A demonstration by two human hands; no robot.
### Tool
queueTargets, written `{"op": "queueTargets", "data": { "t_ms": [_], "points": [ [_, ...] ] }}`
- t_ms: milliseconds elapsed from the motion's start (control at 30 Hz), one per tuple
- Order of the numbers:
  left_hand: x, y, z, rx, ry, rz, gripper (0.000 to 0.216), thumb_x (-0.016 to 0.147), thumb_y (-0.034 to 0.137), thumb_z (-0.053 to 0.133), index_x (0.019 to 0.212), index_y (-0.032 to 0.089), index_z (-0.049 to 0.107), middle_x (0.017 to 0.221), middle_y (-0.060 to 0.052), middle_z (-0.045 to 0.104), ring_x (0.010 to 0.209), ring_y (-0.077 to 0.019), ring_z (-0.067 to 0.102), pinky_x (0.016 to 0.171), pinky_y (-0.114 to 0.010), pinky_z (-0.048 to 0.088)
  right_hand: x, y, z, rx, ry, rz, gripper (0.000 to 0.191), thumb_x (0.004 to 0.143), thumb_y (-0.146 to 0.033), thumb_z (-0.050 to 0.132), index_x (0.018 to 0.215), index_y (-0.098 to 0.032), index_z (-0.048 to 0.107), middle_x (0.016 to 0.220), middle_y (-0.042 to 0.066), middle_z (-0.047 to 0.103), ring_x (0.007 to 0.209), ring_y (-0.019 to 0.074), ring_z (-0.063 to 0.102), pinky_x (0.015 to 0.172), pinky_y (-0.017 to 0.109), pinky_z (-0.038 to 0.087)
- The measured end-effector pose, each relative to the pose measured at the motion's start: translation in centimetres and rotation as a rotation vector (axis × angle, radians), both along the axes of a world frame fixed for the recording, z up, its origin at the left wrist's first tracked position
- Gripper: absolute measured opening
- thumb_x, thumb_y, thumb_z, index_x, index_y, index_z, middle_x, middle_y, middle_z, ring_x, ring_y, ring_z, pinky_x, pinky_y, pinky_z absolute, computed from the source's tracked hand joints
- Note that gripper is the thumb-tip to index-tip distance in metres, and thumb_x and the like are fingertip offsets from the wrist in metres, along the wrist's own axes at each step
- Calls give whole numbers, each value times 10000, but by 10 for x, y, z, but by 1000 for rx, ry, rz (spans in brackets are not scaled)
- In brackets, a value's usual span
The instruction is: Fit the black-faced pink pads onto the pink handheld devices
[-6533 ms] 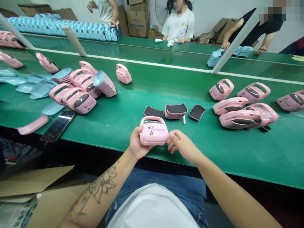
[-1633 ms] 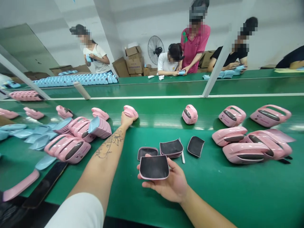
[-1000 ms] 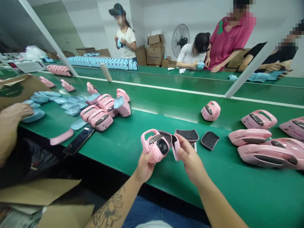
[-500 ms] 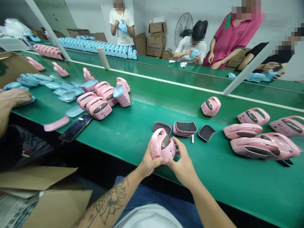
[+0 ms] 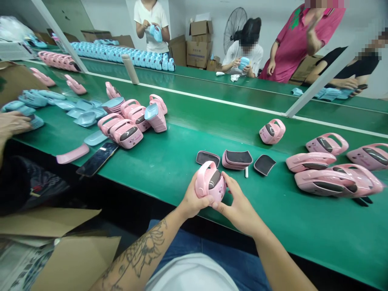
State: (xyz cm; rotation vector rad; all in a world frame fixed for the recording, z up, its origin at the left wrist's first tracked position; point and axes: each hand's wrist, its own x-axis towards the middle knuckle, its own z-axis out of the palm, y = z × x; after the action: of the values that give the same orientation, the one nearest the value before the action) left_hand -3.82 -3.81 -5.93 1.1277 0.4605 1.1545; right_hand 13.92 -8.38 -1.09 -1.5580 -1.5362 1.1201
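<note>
1. Taking the held pink handled speaker (image 5: 203, 188) as my dial's centre, I see it just above the near edge of the green surface (image 5: 157, 169). The left hand (image 5: 190, 202) has its fingers wrapped round it at 8 o'clock. The right hand (image 5: 244, 212), at 4, grips its printed front panel (image 5: 222, 193) between thumb and fingers.
2. A second ago I saw a bare driver there, the panel apart; now the panel covers it. I judge it placed, but can't tell whether it's fully seated.
3. Just beyond lie a single dark-backed panel (image 5: 207, 159) at 12 o'clock and a panel stack (image 5: 237, 161) at 2.
4. Farther off, pink speakers (image 5: 321, 184) crowd 3 o'clock; another cluster (image 5: 129, 131) sits at 10.
</note>
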Motion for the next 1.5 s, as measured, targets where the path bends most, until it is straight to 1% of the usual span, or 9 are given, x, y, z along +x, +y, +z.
{"op": "queueTargets", "data": {
  "t_ms": [167, 333, 500, 667, 833, 1033, 1267, 1367, 1500],
  "points": [
    [2, 0, 3, -26, -8, -20, 986, 703, 373, 921, 1554, 266, 435, 1628, -146, 447, 1460, -413, 489, 1194, -552, 447, 3, 4, 5, -9, 3, 32, 1020, 772, -488, 860, 1635, -288, 354, 1656, 116, 386, 1539, 350, 378, 1272, 544, 321],
    [2, 1, 0, -38, -13, 10, 948, 718, 350, 911, 1537, 263, 443, 1571, -148, 509, 1413, -390, 538, 1163, -541, 476, 0, 7, -3, 24, -1, 3, 1054, 728, -474, 893, 1625, -271, 379, 1585, 118, 444, 1488, 348, 436, 1251, 518, 358],
    [4, 1, -3, -22, 24, 41, 963, 695, 355, 917, 1527, 241, 446, 1545, -153, 535, 1391, -384, 552, 1157, -533, 476, 1, 5, -14, 146, -41, 5, 1014, 734, -464, 907, 1596, -287, 405, 1558, 123, 482, 1465, 351, 460, 1239, 556, 368],
    [7, -2, -6, 35, 88, 59, 984, 648, 327, 937, 1506, 231, 465, 1532, -156, 544, 1361, -387, 570, 1125, -522, 496, 7, -6, -15, 163, -79, -21, 1013, 706, -419, 940, 1559, -266, 416, 1543, 138, 495, 1422, 354, 502, 1211, 570, 418],
    [7, -5, -12, 32, 107, 69, 1002, 645, 344, 935, 1512, 231, 446, 1516, -155, 550, 1350, -388, 575, 1137, -546, 476, 10, -11, -16, 173, -32, -24, 1031, 683, -416, 960, 1550, -281, 418, 1553, 124, 490, 1442, 350, 491, 1241, 567, 398],
    [6, -11, -10, 28, 124, 106, 963, 642, 335, 935, 1477, 219, 469, 1456, -152, 593, 1310, -366, 603, 1097, -505, 507, 9, -12, -18, 163, 22, -5, 1043, 690, -427, 954, 1562, -284, 400, 1539, 130, 460, 1376, 346, 530, 1089, 537, 557],
    [10, -1, 6, -111, 84, 77, 848, 642, 399, 925, 1375, 216, 540, 1338, -133, 663, 1224, -334, 655, 1048, -482, 540, 8, -7, -27, 255, -101, -34, 1046, 737, -592, 889, 1574, -233, 377, 1485, 181, 490, 1334, 382, 543, 1092, 611, 516],
    [5, 8, 22, -219, 99, -64, 743, 698, 365, 878, 1359, 212, 575, 1271, -118, 696, 1157, -312, 683, 993, -448, 569, 16, -2, -19, 407, -192, 71, 889, 864, -594, 775, 1579, -237, 384, 1518, 190, 447, 1420, 388, 467, 1168, 620, 440],
    [-3, 14, 36, -412, 129, -202, 587, 811, 401, 756, 1344, 205, 610, 1101, -94, 731, 906, -252, 725, 726, -344, 622, 27, 6, 1, 527, -245, 222, 682, 905, -482, 775, 1500, -294, 498, 1423, 140, 528, 1358, 351, 534, 1147, 553, 472]
  ]
}}
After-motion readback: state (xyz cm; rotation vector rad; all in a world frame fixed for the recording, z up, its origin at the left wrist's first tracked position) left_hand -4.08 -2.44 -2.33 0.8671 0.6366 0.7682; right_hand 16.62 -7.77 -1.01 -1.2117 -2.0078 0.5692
